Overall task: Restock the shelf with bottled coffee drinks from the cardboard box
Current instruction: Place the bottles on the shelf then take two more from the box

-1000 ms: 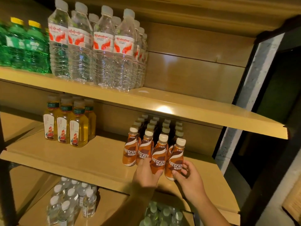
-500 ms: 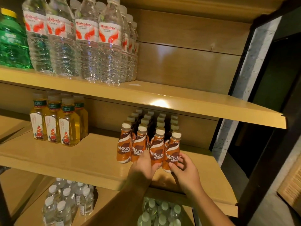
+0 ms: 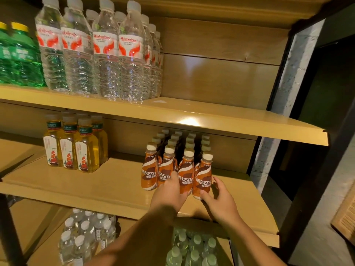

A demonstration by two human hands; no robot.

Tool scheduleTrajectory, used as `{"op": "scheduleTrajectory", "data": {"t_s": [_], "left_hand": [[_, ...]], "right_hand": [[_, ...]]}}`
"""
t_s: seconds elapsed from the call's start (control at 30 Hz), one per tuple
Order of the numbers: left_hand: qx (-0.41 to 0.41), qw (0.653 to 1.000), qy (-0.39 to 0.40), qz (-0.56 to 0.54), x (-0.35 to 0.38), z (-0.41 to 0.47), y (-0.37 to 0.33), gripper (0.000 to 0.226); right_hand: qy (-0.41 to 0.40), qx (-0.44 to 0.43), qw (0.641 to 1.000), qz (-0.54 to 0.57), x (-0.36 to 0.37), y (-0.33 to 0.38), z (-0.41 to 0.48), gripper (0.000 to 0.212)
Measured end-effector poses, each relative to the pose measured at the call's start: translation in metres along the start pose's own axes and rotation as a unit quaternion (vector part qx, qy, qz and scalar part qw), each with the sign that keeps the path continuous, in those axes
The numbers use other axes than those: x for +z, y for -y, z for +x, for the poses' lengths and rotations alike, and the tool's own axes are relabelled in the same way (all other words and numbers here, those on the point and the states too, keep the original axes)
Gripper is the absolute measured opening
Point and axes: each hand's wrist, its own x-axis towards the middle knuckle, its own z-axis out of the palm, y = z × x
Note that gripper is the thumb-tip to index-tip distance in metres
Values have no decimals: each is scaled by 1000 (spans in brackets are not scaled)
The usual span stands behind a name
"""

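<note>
Several brown Nescafe coffee bottles [image 3: 148, 169] with white caps stand in rows on the middle wooden shelf [image 3: 107, 191], right of centre. My left hand [image 3: 169, 191] rests against the lower parts of the two middle front bottles [image 3: 185, 173]. My right hand [image 3: 219, 198] cups the base of the rightmost front bottle [image 3: 203, 173], thumb on its front and fingers round its right side. All front bottles stand upright on the shelf. The cardboard box is not in view.
Yellow tea bottles [image 3: 84, 148] stand left on the same shelf. Clear water bottles [image 3: 107, 54] and green bottles [image 3: 17, 56] fill the upper shelf. Small water bottles [image 3: 86, 235] and pale green bottles [image 3: 192, 248] sit below. A dark pillar [image 3: 315, 131] borders the right.
Both hands stay on the front coffee bottles, which have been pressed a little closer into line. The view has shifted slightly.
</note>
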Motion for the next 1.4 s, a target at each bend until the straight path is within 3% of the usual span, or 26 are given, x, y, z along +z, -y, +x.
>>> {"op": "scheduleTrajectory", "data": {"t_s": [0.1,0.2,0.3,0.43,0.6,0.8,1.0,1.2,1.4], "left_hand": [[47,999,2,12,-14,-14,0,40],[113,990,3,80,-30,-30,-5,45],[168,974,3,154,-41,-42,-6,57],[222,946,33,234,-47,-61,0,89],[333,909,51,245,-51,-95,8,97],[472,847,103,221,-36,-151,5,99],[576,784,173,152,-22,-261,-39,99],[705,672,215,66,-47,-422,-82,99],[798,536,277,11,-126,-615,-80,101]], "right_hand": [[-2,8,994,-109,-16,7,-14,82],[7,-16,975,-221,-36,14,-31,85],[8,-48,947,-317,-50,16,-52,86],[-17,-60,911,-407,-64,22,-92,88],[-69,-54,877,-473,-79,36,-172,87],[-114,97,838,-524,-89,47,-305,85],[-155,270,787,-532,-96,66,-472,85],[-216,416,709,-527,-89,115,-666,85],[-279,558,592,-511,-33,206,-874,87]]}}
